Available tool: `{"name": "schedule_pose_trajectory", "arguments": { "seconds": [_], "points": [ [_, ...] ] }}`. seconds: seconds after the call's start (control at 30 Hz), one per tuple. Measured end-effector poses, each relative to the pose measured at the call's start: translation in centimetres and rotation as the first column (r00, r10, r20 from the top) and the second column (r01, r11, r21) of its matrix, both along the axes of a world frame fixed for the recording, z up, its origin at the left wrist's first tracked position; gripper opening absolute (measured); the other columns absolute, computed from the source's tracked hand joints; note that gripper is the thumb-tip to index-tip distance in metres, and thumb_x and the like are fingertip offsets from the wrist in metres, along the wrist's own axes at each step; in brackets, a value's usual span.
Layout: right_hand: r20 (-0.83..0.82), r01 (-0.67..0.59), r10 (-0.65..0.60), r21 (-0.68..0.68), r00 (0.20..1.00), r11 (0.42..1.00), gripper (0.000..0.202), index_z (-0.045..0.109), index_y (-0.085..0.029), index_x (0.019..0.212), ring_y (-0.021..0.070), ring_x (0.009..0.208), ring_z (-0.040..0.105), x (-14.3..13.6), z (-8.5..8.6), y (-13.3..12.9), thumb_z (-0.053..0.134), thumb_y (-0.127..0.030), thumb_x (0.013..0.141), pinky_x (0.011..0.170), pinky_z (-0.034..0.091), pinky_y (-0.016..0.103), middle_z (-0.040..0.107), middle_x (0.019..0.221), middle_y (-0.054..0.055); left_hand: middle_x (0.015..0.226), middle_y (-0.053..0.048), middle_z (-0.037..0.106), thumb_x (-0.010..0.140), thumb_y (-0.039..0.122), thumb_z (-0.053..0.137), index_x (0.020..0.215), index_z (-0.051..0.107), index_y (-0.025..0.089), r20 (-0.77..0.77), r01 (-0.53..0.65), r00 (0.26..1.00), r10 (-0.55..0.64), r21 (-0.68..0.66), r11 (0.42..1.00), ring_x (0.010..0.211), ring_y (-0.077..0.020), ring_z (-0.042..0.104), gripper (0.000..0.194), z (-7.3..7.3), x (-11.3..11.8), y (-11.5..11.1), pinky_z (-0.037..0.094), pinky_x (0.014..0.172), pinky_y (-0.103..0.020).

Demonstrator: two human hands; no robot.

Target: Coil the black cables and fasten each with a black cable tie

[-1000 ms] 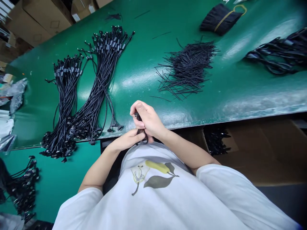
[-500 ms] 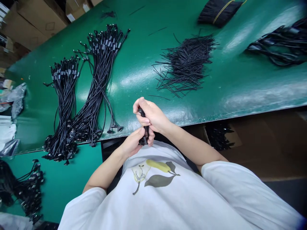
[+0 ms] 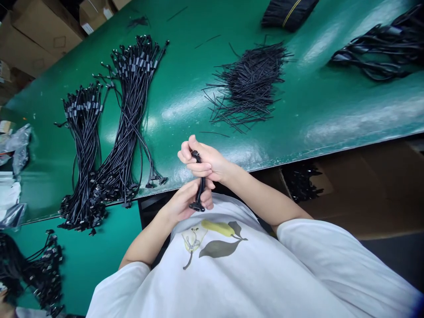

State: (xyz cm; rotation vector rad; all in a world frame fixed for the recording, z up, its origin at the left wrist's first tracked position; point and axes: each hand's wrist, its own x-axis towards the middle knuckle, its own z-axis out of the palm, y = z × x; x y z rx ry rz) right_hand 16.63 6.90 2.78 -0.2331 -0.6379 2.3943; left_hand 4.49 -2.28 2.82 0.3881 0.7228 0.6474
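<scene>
A folded black cable (image 3: 200,190) is held between my hands, just in front of my shirt at the table's front edge. Its lower end shows a flat black connector with screw ears. My left hand (image 3: 185,198) is closed around the lower part of the cable. Above it, my right hand (image 3: 207,161) has its fingers curled round the upper part, where another small black end sticks out. The middle of the cable is partly covered by my fingers. Beyond my hands, a loose pile of short black ties (image 3: 253,81) lies on the green table (image 3: 179,132).
Two bundles of black cables with grey sleeves (image 3: 135,84) (image 3: 84,128) lie at left. A banded bundle of black ties (image 3: 288,13) and coiled black cables (image 3: 374,53) lie at right. More cables (image 3: 43,269) rest at lower left. An open carton (image 3: 357,190) stands below the table edge.
The lower connector has come into clear view, turned outward below my left hand. My right fingers have loosened a little around the cable. The whole view has shifted slightly.
</scene>
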Motion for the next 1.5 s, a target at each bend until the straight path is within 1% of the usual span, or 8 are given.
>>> {"name": "schedule_pose_trajectory", "arguments": {
  "seconds": [0.2,0.3,0.37,0.53,0.9,1.13,1.33,1.5],
  "points": [
    [0.191,0.152,-0.181,0.155,0.965,0.976,0.048,0.051,-0.017,0.079,-0.0002,0.039,0.032,0.0,-1.4,0.2,0.054,-0.065,0.084,0.034,0.031,0.012,0.044,0.067,-0.006,0.062,0.004,0.047,0.079,0.046,0.071,0.084,0.057,0.015,-0.232,-0.06,0.967,0.102,0.183,0.981,0.059,-0.0105,0.05,0.034,-0.6,0.9,0.1,0.045,0.061,-0.026],
    [0.378,0.378,-0.606,0.523,0.7,0.764,0.035,0.058,-0.02,0.101,0.0109,0.079,0.061,0.8,-2.0,-0.8,0.056,-0.052,0.088,0.069,0.053,0.023,0.056,0.099,0.004,0.068,0.003,0.054,0.081,0.042,0.07,0.084,0.055,0.017,-0.284,-0.29,0.887,0.364,0.271,0.918,0.067,-0.0104,0.056,0.029,-1.7,0.8,1.0,0.046,0.07,-0.024],
    [0.373,0.274,-0.773,0.782,0.514,0.56,0.032,0.056,-0.022,0.115,0.018,0.104,0.058,1.4,-2.6,-2.1,0.056,-0.042,0.09,0.089,0.052,0.032,0.053,0.119,0.009,0.075,0.003,0.06,0.08,0.039,0.071,0.086,0.054,0.018,-0.275,-0.447,0.81,0.518,0.283,0.849,0.075,-0.011,0.061,0.027,-2.3,0.4,1.9,0.046,0.078,-0.024],
    [0.252,-0.194,-0.851,0.964,0.461,0.18,0.033,0.053,-0.019,0.127,0.0248,0.11,0.058,1.2,-5.0,-5.1,0.049,-0.027,0.095,0.092,0.051,0.041,0.06,0.118,0.014,0.109,-0.006,0.069,0.081,0.035,0.07,0.085,0.052,0.018,-0.255,-0.586,0.727,0.637,0.252,0.77,0.101,-0.0175,0.064,0.025,-2.7,-0.4,3.2,0.046,0.091,-0.031],
    [0.012,-0.458,-0.959,0.88,0.282,-0.124,0.036,0.059,-0.011,0.124,0.0204,0.098,0.062,-0.9,-4.5,-5.9,0.037,-0.007,0.095,0.084,0.053,0.032,0.064,0.116,0.015,0.075,0.002,0.058,0.08,0.026,0.069,0.094,0.063,0.015,-0.241,-0.629,0.708,0.664,0.211,0.748,0.065,-0.0071,0.057,0.019,-2.4,-0.8,3.5,0.044,0.066,-0.019],
    [-0.04,-0.368,-0.862,0.893,0.505,-0.257,0.04,0.052,-0.008,0.13,0.0171,0.106,0.062,0.5,-3.9,-6.8,0.034,-0.007,0.094,0.087,0.052,0.029,0.065,0.118,0.014,0.068,0.004,0.048,0.084,0.031,0.064,0.096,0.062,0.014,-0.289,-0.465,0.789,0.542,0.294,0.835,0.06,-0.0074,0.049,0.02,-1.5,-2.2,3.1,0.046,0.066,-0.023],
    [-0.128,-0.521,-0.828,0.722,0.546,-0.455,0.038,0.049,-0.015,0.133,0.0239,0.123,0.05,3.1,-1.0,-2.0,0.039,-0.017,0.097,0.108,0.034,0.051,0.058,0.13,0.012,0.062,0.003,0.048,0.089,0.043,0.055,0.079,0.053,0.016,-0.57,-0.02,0.749,0.338,0.491,0.871,0.059,-0.0105,0.046,0.029,-1.8,-2.1,2.2,0.04,0.061,-0.024],
    [0.135,-0.645,-0.704,0.547,0.697,-0.534,0.039,0.062,-0.014,0.087,0.0174,0.074,0.057,4.0,-1.1,0.9,0.035,-0.038,0.101,0.092,0.043,0.043,0.062,0.081,0.007,0.064,0.005,0.037,0.093,0.05,0.045,0.091,0.051,0.016,-0.494,0.206,0.87,-0.001,0.361,0.91,0.057,-0.0096,0.037,0.034,-1.3,-2.3,1.4,0.036,0.057,-0.024]
  ]
}}
